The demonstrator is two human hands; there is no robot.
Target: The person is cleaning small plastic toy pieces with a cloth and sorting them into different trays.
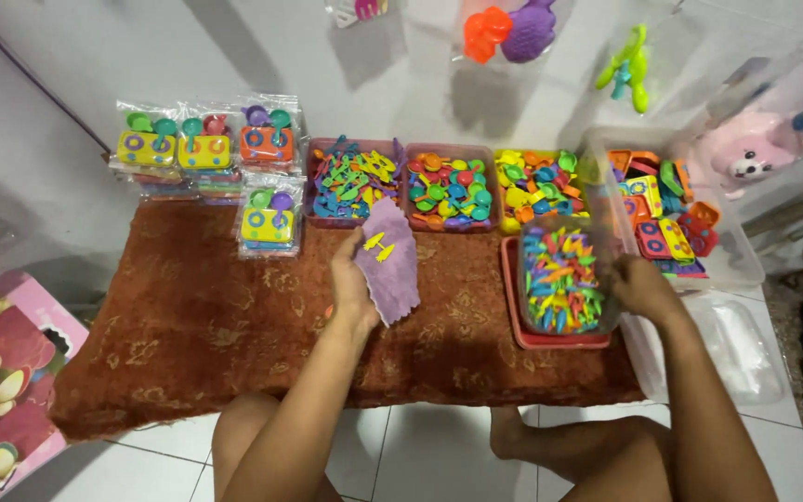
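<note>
My left hand (pixel 350 279) holds up a purple toy plate (pixel 390 260) with two small yellow pieces (pixel 378 247) lying on it, above the brown patterned cloth (pixel 188 325). My right hand (pixel 641 286) rests at the right edge of a clear tub (pixel 561 277) filled with several small colourful plastic utensils. It looks as if the fingers reach into that tub, but they are partly hidden by its wall. The tub sits on a red tray (pixel 550 339).
Along the back stand three red trays of colourful toy cutlery (pixel 353 182), round pieces (pixel 450 188) and cups (pixel 536 182). Bagged toy sets (pixel 206 149) are stacked at the back left. A clear bin of toy stoves (pixel 666 214) stands right. Toys hang on the wall.
</note>
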